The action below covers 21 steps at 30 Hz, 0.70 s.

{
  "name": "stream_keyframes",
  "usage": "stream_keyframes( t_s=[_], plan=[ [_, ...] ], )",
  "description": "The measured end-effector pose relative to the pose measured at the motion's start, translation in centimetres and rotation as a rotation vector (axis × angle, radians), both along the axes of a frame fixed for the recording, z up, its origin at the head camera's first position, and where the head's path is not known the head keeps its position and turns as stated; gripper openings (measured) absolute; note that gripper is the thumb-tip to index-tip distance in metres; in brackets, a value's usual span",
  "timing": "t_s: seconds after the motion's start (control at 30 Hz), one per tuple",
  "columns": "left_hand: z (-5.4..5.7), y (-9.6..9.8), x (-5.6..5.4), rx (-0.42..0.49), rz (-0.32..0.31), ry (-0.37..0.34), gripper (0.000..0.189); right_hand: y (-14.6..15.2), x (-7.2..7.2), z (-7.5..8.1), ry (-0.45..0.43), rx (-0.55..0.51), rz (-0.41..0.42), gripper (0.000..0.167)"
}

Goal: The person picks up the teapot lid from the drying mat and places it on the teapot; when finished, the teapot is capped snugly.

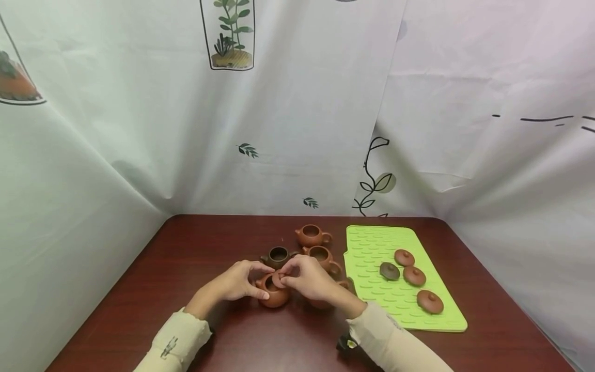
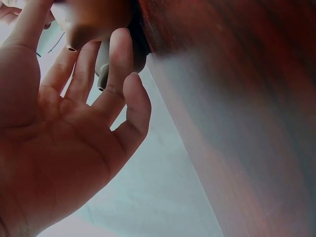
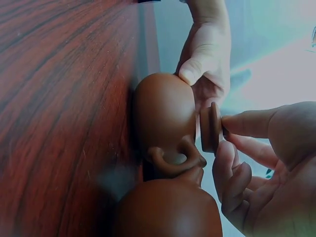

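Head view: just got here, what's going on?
A person has both hands on a teapot job. The left hand holds a brown teapot between thumb and fingers; the right hand pinches a brown lid just over its open mouth, not seated. Nearby, a dark teapot and two other brown teapots stand uncovered. Four more lids lie on the green mat.

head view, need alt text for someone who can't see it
A person's right hand holds a brown lid over a small open teapot, which the left hand grips. More teapots stand nearby on a dark red table; four other lids lie on a green mat at right.
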<state>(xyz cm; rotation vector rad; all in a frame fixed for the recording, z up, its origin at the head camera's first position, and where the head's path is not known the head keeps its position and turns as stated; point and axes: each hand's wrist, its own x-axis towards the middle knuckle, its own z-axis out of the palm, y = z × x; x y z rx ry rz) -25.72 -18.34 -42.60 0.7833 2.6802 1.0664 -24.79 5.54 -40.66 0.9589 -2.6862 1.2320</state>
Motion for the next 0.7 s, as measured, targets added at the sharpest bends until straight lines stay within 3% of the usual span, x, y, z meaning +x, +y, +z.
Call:
stream_keyframes(
  t_s=[0.7],
  plan=[
    [0.1, -0.1, 0.1, -0.006, 0.003, 0.001, 0.062, -1.6, -0.5, -0.4, 0.037, 0.025, 0.004, 0.004]
  ],
)
